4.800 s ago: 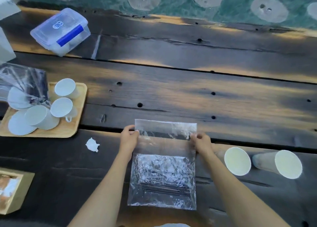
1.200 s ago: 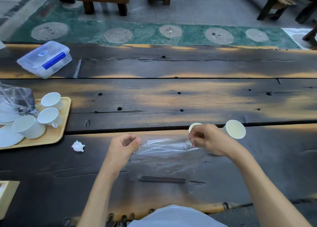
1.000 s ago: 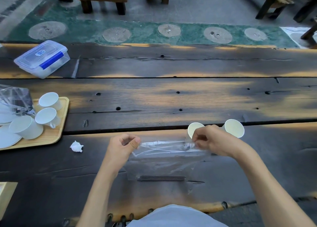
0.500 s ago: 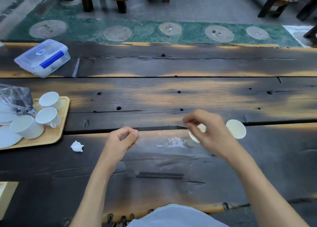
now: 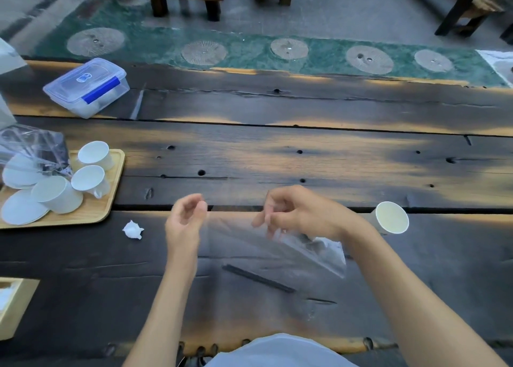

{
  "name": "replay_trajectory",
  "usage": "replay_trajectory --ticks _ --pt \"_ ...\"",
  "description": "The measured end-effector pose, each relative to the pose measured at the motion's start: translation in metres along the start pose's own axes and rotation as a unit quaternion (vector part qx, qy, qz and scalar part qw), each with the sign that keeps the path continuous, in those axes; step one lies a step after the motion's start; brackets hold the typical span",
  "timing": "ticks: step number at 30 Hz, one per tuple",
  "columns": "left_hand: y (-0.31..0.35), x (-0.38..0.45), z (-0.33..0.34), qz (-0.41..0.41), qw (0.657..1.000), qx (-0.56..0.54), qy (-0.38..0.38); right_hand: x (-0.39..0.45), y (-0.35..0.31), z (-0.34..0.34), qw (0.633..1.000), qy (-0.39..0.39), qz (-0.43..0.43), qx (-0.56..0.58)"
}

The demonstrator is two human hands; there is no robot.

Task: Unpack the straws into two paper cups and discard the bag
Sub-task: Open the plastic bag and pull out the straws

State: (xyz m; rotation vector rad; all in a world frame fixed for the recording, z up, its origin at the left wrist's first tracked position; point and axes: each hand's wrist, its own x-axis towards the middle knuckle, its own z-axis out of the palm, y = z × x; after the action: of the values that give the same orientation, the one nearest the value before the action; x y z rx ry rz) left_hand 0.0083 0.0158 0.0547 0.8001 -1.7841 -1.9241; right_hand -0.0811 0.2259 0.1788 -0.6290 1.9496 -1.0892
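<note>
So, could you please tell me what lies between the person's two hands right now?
In the head view, the clear plastic bag spans the gap between the left hand and right hand, with the dark straws lying inside it, nearer the person.

The bag [image 5: 280,244] hangs between the left hand [image 5: 184,222] and right hand [image 5: 299,214]; straws [image 5: 258,278] lie beneath it; a paper cup [image 5: 391,221] stands right of the right hand; the tray [image 5: 91,211] sits far left of the left hand.

Lidded plastic box [image 5: 86,87], tray [image 5: 91,214] of white cups [image 5: 93,152], crumpled scrap [image 5: 133,229].
</note>
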Motion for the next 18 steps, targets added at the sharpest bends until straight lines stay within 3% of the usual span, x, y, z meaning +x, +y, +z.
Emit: replay_trajectory --ticks 2,4,6,9,13,18 --pt "-0.024 -0.004 0.003 -0.065 0.992 -0.055 0.091 -0.003 -0.001 0.0 0.991 -0.021 -0.026 0.127" --pt "-0.048 -0.012 0.007 -0.151 0.978 -0.083 0.122 -0.004 -0.001 0.0 0.96 -0.053 -0.051 0.27" --pt "-0.067 -0.022 0.013 -0.251 0.956 -0.116 0.098 -0.005 0.0 0.0 0.916 -0.067 -0.083 0.386" --pt "-0.074 -0.035 0.024 -0.364 0.91 -0.199 -0.025 -0.011 0.003 -0.006 0.864 -0.033 -0.106 0.491" --pt "-0.074 -0.039 0.024 -0.411 0.841 -0.339 -0.096 -0.021 0.019 -0.019 0.868 0.123 -0.09 0.473" --pt "-0.079 -0.024 0.001 -0.349 0.885 -0.3 -0.071 -0.038 0.047 -0.041 0.864 0.31 -0.096 0.385"
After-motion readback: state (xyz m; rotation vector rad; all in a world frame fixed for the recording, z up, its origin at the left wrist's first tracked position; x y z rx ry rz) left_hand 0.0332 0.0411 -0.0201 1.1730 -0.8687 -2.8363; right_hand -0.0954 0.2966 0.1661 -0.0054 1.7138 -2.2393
